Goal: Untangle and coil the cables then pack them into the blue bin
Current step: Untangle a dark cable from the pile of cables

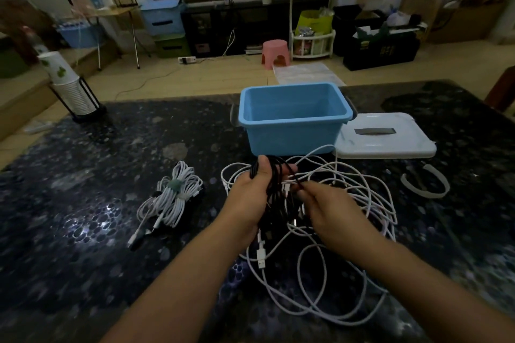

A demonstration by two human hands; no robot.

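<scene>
Left hand (252, 198) grips a black cable (274, 189) bundle; right hand (323, 211) apparently pinches one strand. White cables (348, 231) sprawl tangled on the desk (83, 231), at six o'clock from the blue bin (292, 120). Light, limp, snag-prone; grasp near the plugs.

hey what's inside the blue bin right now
The blue bin shows only bare blue walls and no cables; its near wall hides the floor closest to the camera.

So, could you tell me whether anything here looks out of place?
Only the loose white cables, still tangled across the table around both hands; the blue bin is empty.
</scene>
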